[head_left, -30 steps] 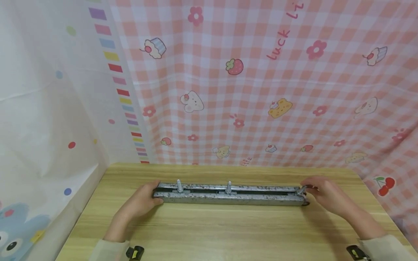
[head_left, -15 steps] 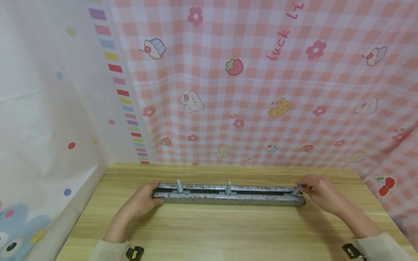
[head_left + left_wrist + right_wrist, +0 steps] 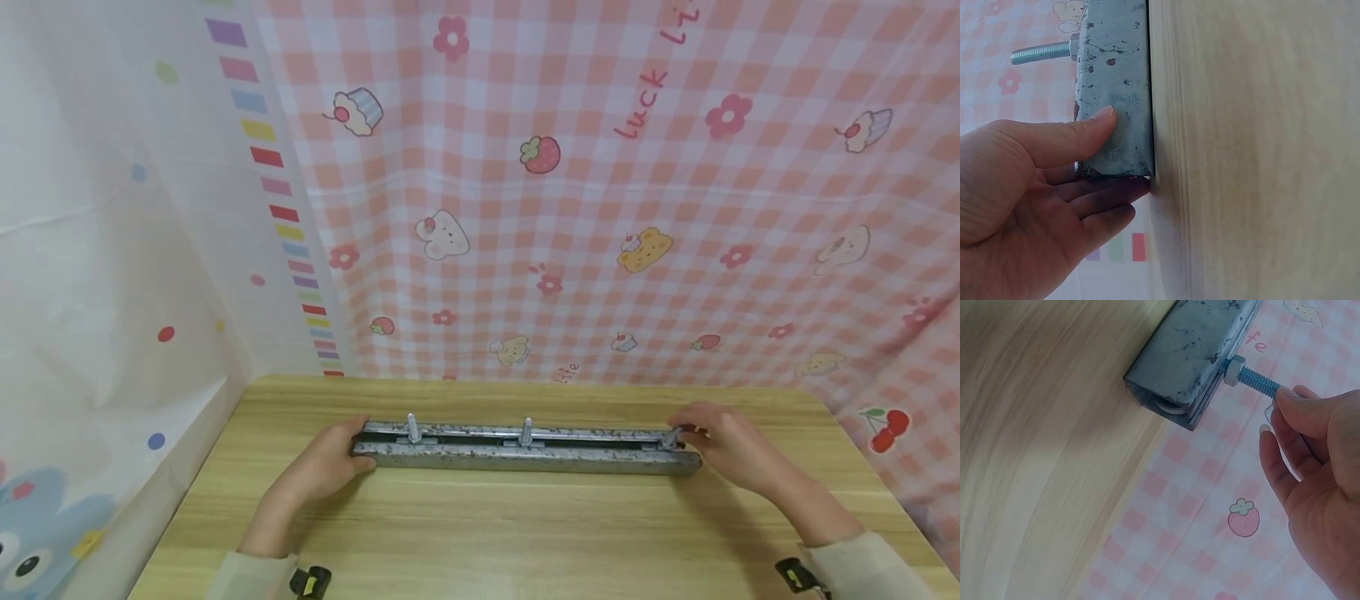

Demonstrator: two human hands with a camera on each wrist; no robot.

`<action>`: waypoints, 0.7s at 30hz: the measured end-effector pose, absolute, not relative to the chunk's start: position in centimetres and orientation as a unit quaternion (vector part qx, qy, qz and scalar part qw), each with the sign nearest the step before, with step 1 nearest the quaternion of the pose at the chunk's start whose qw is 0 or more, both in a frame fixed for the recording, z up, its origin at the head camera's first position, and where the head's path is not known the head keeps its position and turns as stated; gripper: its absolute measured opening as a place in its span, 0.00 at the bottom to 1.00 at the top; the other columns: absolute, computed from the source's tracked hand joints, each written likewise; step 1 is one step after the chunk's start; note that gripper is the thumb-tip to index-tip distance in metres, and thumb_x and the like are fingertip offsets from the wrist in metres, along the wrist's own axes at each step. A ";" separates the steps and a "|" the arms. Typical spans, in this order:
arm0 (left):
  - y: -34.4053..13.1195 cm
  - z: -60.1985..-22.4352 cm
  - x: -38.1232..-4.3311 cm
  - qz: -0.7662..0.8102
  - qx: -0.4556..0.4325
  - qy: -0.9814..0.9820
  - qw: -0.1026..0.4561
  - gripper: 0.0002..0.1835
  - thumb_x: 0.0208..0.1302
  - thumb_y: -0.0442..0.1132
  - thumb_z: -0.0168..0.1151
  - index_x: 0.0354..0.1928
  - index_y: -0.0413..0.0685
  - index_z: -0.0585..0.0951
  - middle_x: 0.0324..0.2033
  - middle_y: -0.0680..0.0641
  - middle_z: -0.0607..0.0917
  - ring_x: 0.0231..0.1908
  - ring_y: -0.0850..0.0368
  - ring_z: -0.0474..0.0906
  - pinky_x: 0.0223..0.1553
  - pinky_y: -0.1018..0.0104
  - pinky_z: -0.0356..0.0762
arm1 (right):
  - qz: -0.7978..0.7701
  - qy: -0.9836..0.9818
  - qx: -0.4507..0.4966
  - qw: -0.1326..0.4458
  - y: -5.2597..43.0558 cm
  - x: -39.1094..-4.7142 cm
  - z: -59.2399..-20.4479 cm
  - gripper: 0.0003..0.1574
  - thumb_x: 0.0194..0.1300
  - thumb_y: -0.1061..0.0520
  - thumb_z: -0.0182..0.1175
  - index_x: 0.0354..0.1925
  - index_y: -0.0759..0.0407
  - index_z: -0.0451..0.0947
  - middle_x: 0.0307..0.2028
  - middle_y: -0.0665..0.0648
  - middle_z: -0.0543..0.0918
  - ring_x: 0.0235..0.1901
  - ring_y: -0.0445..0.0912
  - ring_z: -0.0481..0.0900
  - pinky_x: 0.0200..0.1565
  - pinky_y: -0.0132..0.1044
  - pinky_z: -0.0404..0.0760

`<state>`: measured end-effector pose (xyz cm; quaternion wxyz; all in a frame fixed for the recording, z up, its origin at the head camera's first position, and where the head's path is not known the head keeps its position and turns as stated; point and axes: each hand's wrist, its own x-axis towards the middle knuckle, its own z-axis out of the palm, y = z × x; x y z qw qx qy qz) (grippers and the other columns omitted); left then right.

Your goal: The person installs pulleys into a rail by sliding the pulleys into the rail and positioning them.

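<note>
A long galvanized metal channel [image 3: 536, 460] with a slot along its top lies across the wooden table. My left hand [image 3: 324, 460] grips its left end, thumb [image 3: 1094, 128] on the side wall and fingers at the end face. Two threaded bolts [image 3: 412, 428] stand upright from the slot, one near the left end and one near the middle. At the right end, my right hand [image 3: 738, 446] pinches the tip of a third, tilted bolt [image 3: 1259, 382] with a hex nut [image 3: 1234, 370]. Inside the channel's open end, a rounded metal edge [image 3: 1172, 407] shows below that bolt.
The wooden table [image 3: 525, 533] extends in front of the channel. Behind it hangs a pink checked cloth [image 3: 585, 200] with cartoon prints, and a white dotted cloth [image 3: 112, 250] hangs at the left.
My right hand has moved left, sliding the third bolt along the slot. The round part that stuck out of the channel's right end is now inside. My left hand has stayed put.
</note>
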<state>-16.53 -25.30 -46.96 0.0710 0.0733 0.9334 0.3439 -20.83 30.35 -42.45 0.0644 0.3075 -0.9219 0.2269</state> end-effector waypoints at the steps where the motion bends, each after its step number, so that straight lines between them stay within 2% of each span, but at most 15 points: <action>1: -25.3 -47.0 -16.5 0.344 0.073 0.933 0.071 0.36 0.67 0.28 0.69 0.72 0.20 0.65 0.66 0.23 0.74 0.67 0.29 0.72 0.68 0.37 0.71 | 0.228 -0.922 0.307 0.062 30.2 -20.8 -42.4 0.19 0.57 0.78 0.70 0.45 0.65 0.87 0.41 0.58 0.89 0.36 0.49 0.87 0.33 0.34 0.87; 13: -25.3 -46.9 -16.5 0.345 0.074 0.933 0.073 0.36 0.67 0.28 0.69 0.72 0.19 0.65 0.66 0.22 0.73 0.67 0.29 0.71 0.68 0.36 0.70 | 0.233 -0.918 0.315 0.060 29.2 -20.9 -42.4 0.19 0.55 0.79 0.70 0.44 0.65 0.87 0.40 0.58 0.89 0.35 0.53 0.87 0.34 0.34 0.88; 21: -25.3 -46.9 -16.5 0.347 0.078 0.932 0.070 0.35 0.67 0.27 0.69 0.71 0.19 0.65 0.65 0.23 0.74 0.67 0.29 0.72 0.68 0.37 0.71 | 0.237 -0.921 0.306 0.044 28.6 -20.9 -42.3 0.19 0.58 0.77 0.70 0.46 0.63 0.87 0.41 0.55 0.88 0.36 0.47 0.86 0.35 0.33 0.87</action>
